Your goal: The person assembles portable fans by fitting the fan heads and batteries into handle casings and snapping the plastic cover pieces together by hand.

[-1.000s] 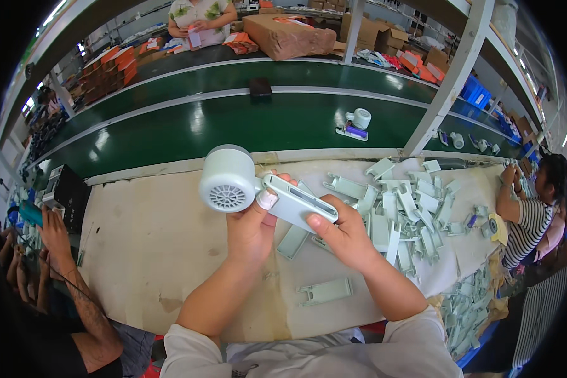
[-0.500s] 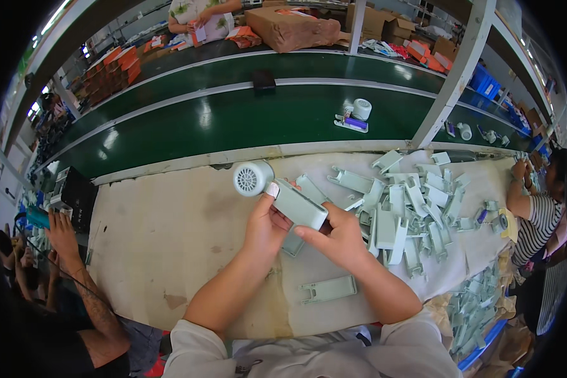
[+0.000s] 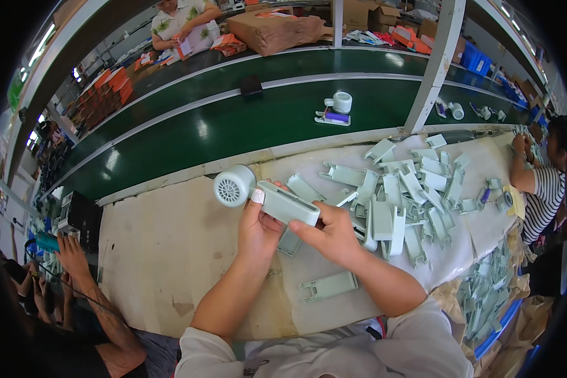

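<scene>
Over the table, a pale green handheld fan is held between my two hands, its round grilled head pointing to the left. My left hand grips the handle close to the head, a white wrap on the thumb. Around the handle's other end close the fingers and thumb of my right hand. The handle's long narrow side faces up. Just beneath my hands lies a pale green housing shell, partly hidden. Another open shell lies nearer to me.
A heap of pale green shells covers the table's right side. More parts fill a paper-lined blue crate at lower right. Beyond the table runs a green conveyor carrying a fan with a purple battery. Co-workers sit left and right; a metal post stands ahead.
The fan has turned in my hands, so its handle now shows more of its narrow side. Both hands keep their hold. The whole view has shifted slightly.
</scene>
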The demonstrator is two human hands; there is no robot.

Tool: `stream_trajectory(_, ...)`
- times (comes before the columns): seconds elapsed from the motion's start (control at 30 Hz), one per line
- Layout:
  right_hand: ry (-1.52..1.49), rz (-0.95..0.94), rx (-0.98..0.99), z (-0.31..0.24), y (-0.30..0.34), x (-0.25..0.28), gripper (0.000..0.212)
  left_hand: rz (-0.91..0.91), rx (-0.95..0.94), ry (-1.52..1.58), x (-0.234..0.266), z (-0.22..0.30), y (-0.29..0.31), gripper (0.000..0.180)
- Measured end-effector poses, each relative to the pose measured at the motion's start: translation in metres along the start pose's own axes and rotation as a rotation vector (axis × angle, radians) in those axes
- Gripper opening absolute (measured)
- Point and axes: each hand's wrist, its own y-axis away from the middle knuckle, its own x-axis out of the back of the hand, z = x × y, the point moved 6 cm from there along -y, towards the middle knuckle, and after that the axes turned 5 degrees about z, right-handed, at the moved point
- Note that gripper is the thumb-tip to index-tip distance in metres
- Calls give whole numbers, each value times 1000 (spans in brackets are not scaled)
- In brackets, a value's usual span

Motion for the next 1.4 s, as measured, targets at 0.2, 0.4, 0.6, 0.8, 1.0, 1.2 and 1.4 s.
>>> stream_trajectory(0.2, -119, -20, -65, 13, -3, -1, 23, 7, -20, -39, 4, 2, -1, 34)
stream_trajectory(0.4, 396, -363, -79, 5, -2, -10, 41, -61, -244, -665, 4, 57, -11, 28)
stream_trajectory(0.6, 662, -249, 243, -4, -48, 30, 35, 115, -434, -1811, 80, 169, -19, 37)
stream_trajectory(0.8, 752, -89, 172, 82, -163, 67, 28, 753, -411, -2413, 150, 244, 6, 57)
stream_trajectory(1.0, 1044, 28, -55, 150, -254, 75, 49, 783, -664, -2810, 135, 241, 19, 63)
stream_trajectory(1.2, 915, -5, -241, 136, -252, 54, 50, 43, -491, -1878, 83, 152, -3, 34)
stream_trajectory(1.4, 97, -26, -345, 77, -206, 37, 47, -47, 277, -684, 39, 41, -42, 44)
